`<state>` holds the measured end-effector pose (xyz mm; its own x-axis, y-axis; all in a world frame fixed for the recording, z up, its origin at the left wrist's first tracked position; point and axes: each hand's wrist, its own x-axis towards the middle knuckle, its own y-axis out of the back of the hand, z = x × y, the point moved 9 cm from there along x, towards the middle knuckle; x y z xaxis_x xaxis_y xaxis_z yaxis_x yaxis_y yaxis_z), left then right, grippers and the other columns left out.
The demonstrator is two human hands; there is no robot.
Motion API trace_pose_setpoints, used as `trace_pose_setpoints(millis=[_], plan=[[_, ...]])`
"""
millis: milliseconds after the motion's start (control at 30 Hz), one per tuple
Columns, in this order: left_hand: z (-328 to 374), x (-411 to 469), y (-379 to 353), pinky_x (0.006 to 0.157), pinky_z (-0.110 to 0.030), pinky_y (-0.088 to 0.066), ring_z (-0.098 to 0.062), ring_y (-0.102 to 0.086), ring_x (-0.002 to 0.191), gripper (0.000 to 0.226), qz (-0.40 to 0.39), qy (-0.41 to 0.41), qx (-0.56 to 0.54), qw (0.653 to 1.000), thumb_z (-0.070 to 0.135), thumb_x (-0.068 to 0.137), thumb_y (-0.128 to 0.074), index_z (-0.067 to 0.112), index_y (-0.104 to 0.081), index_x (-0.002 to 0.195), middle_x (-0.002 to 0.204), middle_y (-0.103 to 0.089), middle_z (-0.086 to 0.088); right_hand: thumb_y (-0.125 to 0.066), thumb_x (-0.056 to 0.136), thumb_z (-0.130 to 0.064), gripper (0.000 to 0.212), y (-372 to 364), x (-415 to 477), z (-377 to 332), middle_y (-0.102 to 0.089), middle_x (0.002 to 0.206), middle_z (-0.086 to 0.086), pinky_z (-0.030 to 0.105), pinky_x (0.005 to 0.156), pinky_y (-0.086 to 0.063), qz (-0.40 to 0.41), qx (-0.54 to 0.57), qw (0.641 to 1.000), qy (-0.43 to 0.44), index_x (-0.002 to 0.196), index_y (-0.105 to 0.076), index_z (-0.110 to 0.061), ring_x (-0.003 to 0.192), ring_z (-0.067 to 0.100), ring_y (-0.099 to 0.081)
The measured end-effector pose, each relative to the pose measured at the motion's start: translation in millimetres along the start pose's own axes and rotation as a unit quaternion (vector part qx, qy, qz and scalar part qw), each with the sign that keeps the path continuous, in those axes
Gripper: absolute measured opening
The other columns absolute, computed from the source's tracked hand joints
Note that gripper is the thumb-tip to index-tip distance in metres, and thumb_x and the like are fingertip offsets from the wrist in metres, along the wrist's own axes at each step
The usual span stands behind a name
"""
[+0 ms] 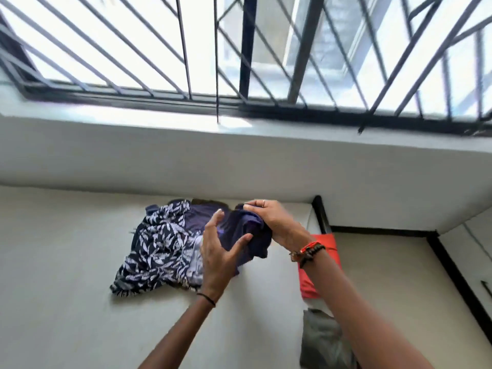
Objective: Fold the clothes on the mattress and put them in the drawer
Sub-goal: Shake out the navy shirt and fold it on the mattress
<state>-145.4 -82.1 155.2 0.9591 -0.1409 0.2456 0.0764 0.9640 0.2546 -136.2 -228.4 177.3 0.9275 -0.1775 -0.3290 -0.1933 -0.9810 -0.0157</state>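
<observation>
Right hand [274, 225] gripping bunched purple garment [235, 226], left hand [219, 258] spread wide just beside it, leaf-print cloth [157, 249] touching its left side, white mattress [66, 262] beneath it

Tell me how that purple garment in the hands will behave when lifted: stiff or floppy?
Probably floppy: the purple garment bunches and sags below where the right hand grips it. Likely light, since that one grip seems to hold it up. It may tug the leaf-print cloth it seems to lie against.
</observation>
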Motion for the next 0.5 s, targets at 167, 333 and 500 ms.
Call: trace_pose_setpoints(millis=[167,333,500], plan=[[26.5,22.0,-30.6,0.1,-0.04,-0.033,-0.009,-0.06,0.105,0.073,-0.179,0.027,0.144,0.973,0.072,0.067,-0.055,0.027,-0.052,0.124,0.1,-0.064,0.02,-0.053,0.094,-0.007,0.014,28.3,-49.6,-121.5,-0.063,0.074,0.003,0.017,0.06,-0.051,0.007,0.052,0.995,0.08,0.083,-0.062,-0.011,0.06,0.007,-0.06],[82.3,29.8,-43.9,0.068,-0.032,-0.032,-0.028,-0.06,0.083,0.029,-0.207,-0.009,0.209,0.956,0.039,0.091,-0.056,0.016,-0.057,0.074,0.074,-0.058,-0.004,-0.051,0.094,-0.004,0.014,72.6,-94.1,-228.1,-0.068,0.068,0.001,0.021,0.066,-0.053,0.038,0.11,0.978,0.171,0.086,-0.061,-0.007,0.065,0.01,-0.063],[163.0,42.2,-55.8,0.065,-0.043,-0.044,-0.019,-0.044,0.067,0.024,-0.206,-0.016,0.046,0.977,0.029,0.093,-0.049,0.009,-0.051,0.08,0.074,-0.057,-0.016,-0.055,0.092,-0.005,0.014,124.0,-133.4,-284.1,-0.067,0.06,-0.003,0.023,0.06,-0.053,0.13,0.059,0.966,0.215,0.082,-0.062,-0.011,0.057,0.008,-0.062]])
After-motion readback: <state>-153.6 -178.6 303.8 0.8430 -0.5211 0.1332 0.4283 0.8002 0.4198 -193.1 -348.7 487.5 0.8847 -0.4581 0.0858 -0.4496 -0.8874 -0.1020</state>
